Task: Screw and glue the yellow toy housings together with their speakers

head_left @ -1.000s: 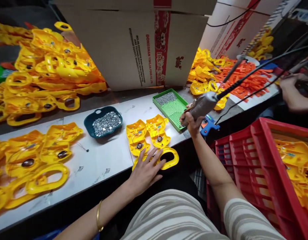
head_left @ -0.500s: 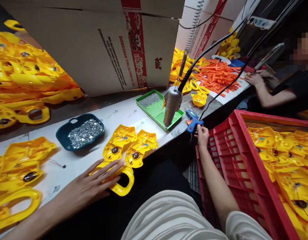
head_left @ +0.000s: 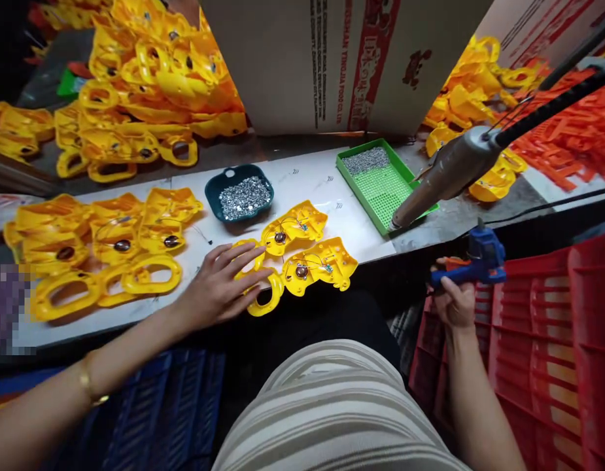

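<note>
My right hand (head_left: pixel 456 301) is wrapped round the handle of a blue glue gun (head_left: pixel 483 252), held up off the bench beside the red crate. My left hand (head_left: pixel 228 281) lies with fingers spread over the ring-shaped handles of two yellow plastic shells (head_left: pixel 302 226). These shells lie side by side near the bench's front edge, insides up, each showing a round metal part and thin wires. Left of them, several more yellow shells (head_left: pixel 120 245) lie on the white sheet. A dark teal tray (head_left: pixel 211 196) of small silver parts stands behind my left hand.
A green perforated tray (head_left: pixel 373 222) with small metal parts stands at the back. Above its right end hangs a grey electric screwdriver (head_left: pixel 444 170). Yellow shells (head_left: pixel 159 85) are heaped behind, beside a cardboard box (head_left: pixel 302 65). The red crate (head_left: pixel 537 327) stands at right, orange parts (head_left: pixel 571 124) beyond.
My right hand has picked up the glue gun from the bench edge and holds it over the crate side. My left hand stays on the shell handles. The view has turned left.
</note>
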`<state>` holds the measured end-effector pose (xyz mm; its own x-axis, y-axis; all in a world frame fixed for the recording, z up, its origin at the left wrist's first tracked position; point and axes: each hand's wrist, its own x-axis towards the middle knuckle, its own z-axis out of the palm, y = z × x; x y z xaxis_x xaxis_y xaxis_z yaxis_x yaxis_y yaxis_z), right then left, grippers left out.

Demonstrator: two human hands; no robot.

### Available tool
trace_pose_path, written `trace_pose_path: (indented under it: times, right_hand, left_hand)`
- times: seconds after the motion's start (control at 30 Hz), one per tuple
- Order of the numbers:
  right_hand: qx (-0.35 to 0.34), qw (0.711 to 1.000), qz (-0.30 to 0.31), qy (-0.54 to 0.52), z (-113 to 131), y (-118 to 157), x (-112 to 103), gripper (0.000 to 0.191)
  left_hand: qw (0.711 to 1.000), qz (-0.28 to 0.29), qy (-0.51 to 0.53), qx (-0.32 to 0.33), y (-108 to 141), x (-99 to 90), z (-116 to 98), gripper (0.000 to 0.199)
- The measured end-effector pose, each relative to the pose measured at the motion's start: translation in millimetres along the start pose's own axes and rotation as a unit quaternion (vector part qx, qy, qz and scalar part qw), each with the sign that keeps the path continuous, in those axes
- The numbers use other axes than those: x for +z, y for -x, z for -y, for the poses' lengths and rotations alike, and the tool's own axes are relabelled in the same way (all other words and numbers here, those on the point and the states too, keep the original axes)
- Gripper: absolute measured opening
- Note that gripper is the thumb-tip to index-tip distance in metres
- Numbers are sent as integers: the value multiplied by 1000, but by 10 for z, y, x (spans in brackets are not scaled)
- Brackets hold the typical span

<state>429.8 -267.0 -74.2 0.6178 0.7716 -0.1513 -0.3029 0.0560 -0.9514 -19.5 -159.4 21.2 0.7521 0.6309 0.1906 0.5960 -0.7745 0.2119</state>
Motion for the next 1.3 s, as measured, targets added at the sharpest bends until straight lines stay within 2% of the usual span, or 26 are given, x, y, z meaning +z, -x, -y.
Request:
trace_pose_path:
  times: [0.07,0.13,0.23,0.3,0.43,0.57,0.73,0.87,1.1,1.3]
  right_hand:
    - [23,996,85,-7,5,194,-4,52]
    - [44,988,146,39,-18,339,25,42]
    - [66,973,187,120,-78,494,120,38]
    - [79,968,191,139,-91,578,210,39]
    - [92,955,217,182,41,704,386,31]
    - [149,925,295,186,269,774,486,41]
    - [180,918,300,187,375,821,532,45]
    - [210,898,313,229,366,809,545,48]
    - [170,887,328,277,351,755,575,45]
    - [153,882,306,323,442,773,633,47]
  left_hand:
    - [996,-72,2,-51,-229,179,-303,50]
    - [993,-93,0,-76,-502,376,-595,73]
    - [992,-71,17,-99,-846,608,-898,98]
    - [992,-44,28,-114,-970,692,-988,103]
    - [991,-7,32,-130,-993,747,-996,99]
    - [991,-13,29,-132,-924,772,-947,101]
    - [990,-5,18,-141,-908,797,-939,99]
    - [988,12,16,-151,-929,771,-961,99]
    - [987,32,18,-159,-956,731,-981,98]
    - [987,34,12,-155,-960,731,-987,97]
